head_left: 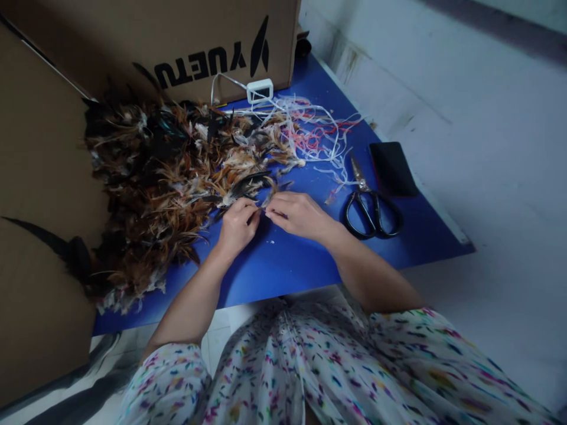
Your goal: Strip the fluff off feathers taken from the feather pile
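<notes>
My left hand [239, 225] and my right hand [302, 216] meet over the blue table, fingertips nearly touching. Each is closed in a pinch. From between the fingertips a small grey-brown feather [273, 192] sticks up and away from me; its base seems to be in my right fingers. What my left thumb and finger pinch is too small to make out. Just beyond and to the left spreads a large heap of brown, black and cream feathers [177, 171], close to my left knuckles.
Black-handled scissors [372, 213] lie right of my right hand, beside a dark phone [392, 169]. Tangled white and red strings [316, 133] lie behind. A small white device [260, 91] stands before a cardboard box [199, 35]; another cardboard panel [39, 177] borders the left side. The blue table [283, 265] ends near me.
</notes>
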A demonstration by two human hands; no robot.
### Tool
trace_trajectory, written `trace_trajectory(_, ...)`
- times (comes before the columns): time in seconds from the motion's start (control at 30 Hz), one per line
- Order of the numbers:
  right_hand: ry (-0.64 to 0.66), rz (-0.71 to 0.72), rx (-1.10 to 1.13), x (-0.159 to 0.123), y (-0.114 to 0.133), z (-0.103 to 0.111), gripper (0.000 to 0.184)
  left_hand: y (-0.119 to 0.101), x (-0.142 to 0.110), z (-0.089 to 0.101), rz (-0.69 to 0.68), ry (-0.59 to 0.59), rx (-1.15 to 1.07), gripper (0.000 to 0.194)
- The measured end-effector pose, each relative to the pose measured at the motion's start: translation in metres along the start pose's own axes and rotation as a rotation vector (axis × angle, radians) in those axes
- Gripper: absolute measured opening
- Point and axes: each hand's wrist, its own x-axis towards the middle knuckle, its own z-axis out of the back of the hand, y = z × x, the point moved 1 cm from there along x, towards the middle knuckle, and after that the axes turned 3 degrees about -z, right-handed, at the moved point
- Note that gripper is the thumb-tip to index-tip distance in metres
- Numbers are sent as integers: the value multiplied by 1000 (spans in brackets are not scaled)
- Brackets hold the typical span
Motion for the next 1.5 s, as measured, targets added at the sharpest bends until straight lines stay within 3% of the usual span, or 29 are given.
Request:
trace_trajectory(0.23, -27, 53, -199, 0, -1, 9, 28, -1, -1, 3, -76, 140, 22, 22)
trace_trajectory(0.37, -3, 4, -103, -1, -7, 12, 23, -3, 1, 6, -139, 221, 2, 21)
trace_trajectory(0.53, 91, -112, 141, 2, -15, 17, 19, -3, 4, 8, -178, 217, -136, 16)
trace_trajectory(0.67, 130, -180, 406, 5, -20, 17, 15, 0, 5, 9, -82, 229, -302, 12)
trace_trajectory(0.83, 214, -333, 788, 6, -27, 10, 23, -2, 9, 13, 74, 159, -498, 13)
trace_trajectory(0.93, 192, -308, 892, 7, -27, 7, 28, -2, 10, 14, 209, 121, -595, 15)
trace_trajectory(1.17, 53, -283, 761, 9, -21, -2, 37, 5, 7, 6, 381, -45, -646, 18)
trace_trajectory(1.5, -1, -223, 448, 5, -13, -8, 19, 3, 3, 4, 271, -113, -243, 20)
